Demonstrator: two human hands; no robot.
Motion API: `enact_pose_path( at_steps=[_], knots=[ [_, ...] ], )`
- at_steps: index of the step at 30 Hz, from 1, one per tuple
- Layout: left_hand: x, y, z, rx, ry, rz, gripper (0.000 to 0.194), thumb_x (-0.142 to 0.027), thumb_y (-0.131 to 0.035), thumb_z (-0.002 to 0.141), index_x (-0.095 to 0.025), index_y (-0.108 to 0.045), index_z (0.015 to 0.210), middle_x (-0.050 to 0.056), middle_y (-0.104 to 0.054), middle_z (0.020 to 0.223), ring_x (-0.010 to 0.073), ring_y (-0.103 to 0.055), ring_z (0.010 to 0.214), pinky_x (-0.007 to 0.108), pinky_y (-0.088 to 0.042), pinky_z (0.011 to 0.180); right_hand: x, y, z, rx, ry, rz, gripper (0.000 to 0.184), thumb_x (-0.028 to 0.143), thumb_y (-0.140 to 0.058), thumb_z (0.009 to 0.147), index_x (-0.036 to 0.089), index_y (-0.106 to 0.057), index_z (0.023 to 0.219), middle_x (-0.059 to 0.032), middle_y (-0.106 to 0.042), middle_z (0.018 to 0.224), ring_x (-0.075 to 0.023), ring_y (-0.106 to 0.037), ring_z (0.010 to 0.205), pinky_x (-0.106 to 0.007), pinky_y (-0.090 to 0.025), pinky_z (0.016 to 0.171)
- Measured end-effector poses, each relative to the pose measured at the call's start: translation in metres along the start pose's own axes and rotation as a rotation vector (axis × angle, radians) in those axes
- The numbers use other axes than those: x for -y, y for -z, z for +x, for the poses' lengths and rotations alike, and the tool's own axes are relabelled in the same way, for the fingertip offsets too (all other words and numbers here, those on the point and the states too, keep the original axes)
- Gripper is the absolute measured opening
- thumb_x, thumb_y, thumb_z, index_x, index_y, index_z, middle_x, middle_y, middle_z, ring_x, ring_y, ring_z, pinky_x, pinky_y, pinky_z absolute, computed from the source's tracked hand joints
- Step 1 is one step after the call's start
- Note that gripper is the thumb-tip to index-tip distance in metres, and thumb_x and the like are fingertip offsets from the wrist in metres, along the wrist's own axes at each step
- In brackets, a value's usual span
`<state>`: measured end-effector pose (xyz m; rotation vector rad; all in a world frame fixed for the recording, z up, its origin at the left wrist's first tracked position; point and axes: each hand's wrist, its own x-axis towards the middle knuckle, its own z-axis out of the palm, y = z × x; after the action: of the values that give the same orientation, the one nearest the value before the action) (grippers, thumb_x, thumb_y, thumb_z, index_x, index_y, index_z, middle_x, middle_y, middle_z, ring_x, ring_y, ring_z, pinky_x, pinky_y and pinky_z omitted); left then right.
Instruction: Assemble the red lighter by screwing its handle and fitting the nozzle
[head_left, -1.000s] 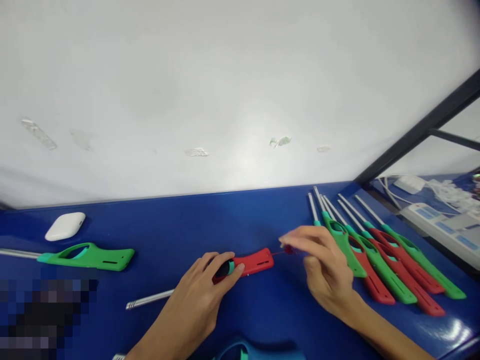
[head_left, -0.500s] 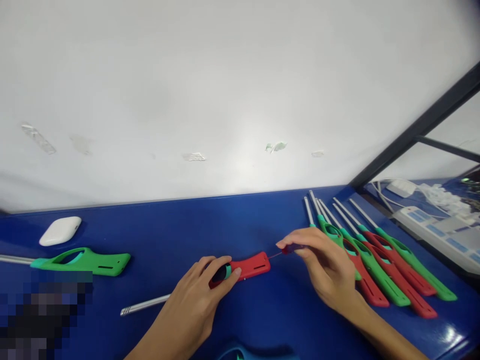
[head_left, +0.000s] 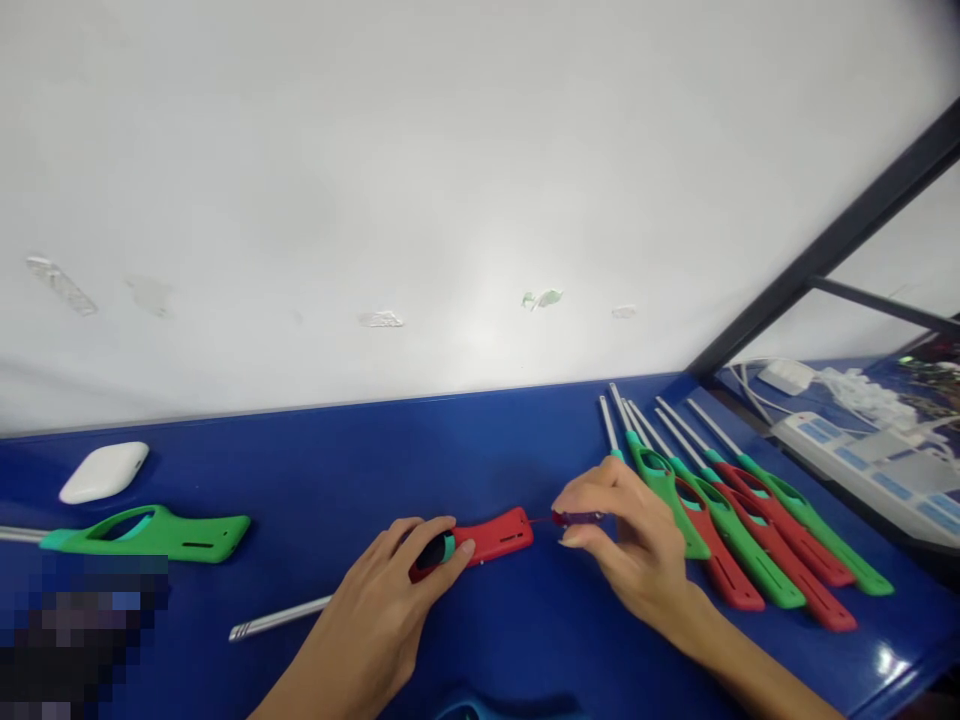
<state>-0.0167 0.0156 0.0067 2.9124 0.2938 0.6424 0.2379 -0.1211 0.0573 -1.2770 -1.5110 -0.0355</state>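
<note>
Pinched in right hand [head_left: 630, 545]: one tiny dark red piece [head_left: 576, 518], beside one red plastic lighter [head_left: 480, 541] held down flat by left hand [head_left: 382, 610] on shiny blue table [head_left: 360, 460]. Seven long lighters [head_left: 735, 515] at right, red and green; one green lighter [head_left: 150, 532] at left.

Two hands are seen over the blue table [head_left: 337, 470]: the left hand [head_left: 382, 620] and the right hand [head_left: 637, 545]. Eight long-nosed lighters are counted in all. One red lighter [head_left: 491, 540] lies between the hands, one green lighter [head_left: 150, 533] lies apart at the left, and six are laid side by side in the row of lighters [head_left: 735, 520] at the right, three green and three red. One white case [head_left: 103, 471] is counted. One power strip [head_left: 862, 465] is seen beyond the frame.
</note>
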Motion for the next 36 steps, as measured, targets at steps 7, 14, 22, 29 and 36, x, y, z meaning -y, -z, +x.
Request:
enact_pose_path(
  at_steps=[7,14,22,29,36],
  knots=[
    [0.0003,-0.0026,-0.0010,0.004,0.022,-0.009,0.080,0.013,-0.038,0.083,-0.031,-0.056,0.148,0.008,-0.059,0.146,0.0268,-0.057,0.124,0.049,-0.064,0.096,-0.0019,-0.0012,-0.0023,-0.042,0.005,0.015,0.019,0.010,-0.070,0.100,0.026,-0.070,0.111,-0.0022,-0.075,0.093,-0.0203,-0.072,0.083,-0.033,-0.061,0.072],
    [0.0020,-0.0028,-0.0006,-0.017,-0.002,0.031,0.082,0.014,-0.038,0.080,-0.031,-0.058,0.146,0.009,-0.062,0.143,0.0265,-0.062,0.120,0.050,-0.066,0.094,0.0046,0.0057,0.0002,0.122,-0.028,-0.032,0.047,0.013,-0.043,0.111,0.026,-0.054,0.155,-0.0077,-0.074,0.120,-0.0208,-0.072,0.106,-0.035,-0.061,0.092],
    [0.0001,0.0009,0.0010,-0.002,-0.010,0.028,0.085,0.015,-0.040,0.076,-0.030,-0.058,0.146,0.009,-0.063,0.143,0.0277,-0.063,0.119,0.052,-0.067,0.092,0.0012,0.0044,0.0004,0.038,-0.023,-0.038,0.028,0.016,-0.067,0.104,0.030,-0.073,0.128,-0.0021,-0.071,0.101,-0.0181,-0.068,0.089,-0.030,-0.058,0.077],
    [0.0007,0.0003,0.0016,-0.012,-0.003,0.021,0.082,0.014,-0.039,0.079,-0.031,-0.058,0.146,0.008,-0.063,0.142,0.0258,-0.062,0.120,0.048,-0.066,0.095,0.0022,0.0043,0.0003,0.083,-0.039,-0.009,0.042,0.013,-0.059,0.107,0.033,-0.066,0.142,-0.0033,-0.072,0.097,-0.0205,-0.068,0.085,-0.034,-0.060,0.074],
    [-0.0003,0.0019,0.0026,-0.028,-0.004,0.020,0.081,0.014,-0.040,0.079,-0.030,-0.059,0.144,0.008,-0.063,0.141,0.0264,-0.061,0.119,0.048,-0.067,0.092,0.0050,0.0060,0.0009,0.126,-0.014,-0.075,0.049,0.013,-0.049,0.109,0.031,-0.054,0.155,-0.0088,-0.070,0.123,-0.0236,-0.068,0.110,-0.039,-0.060,0.091]
  ],
)
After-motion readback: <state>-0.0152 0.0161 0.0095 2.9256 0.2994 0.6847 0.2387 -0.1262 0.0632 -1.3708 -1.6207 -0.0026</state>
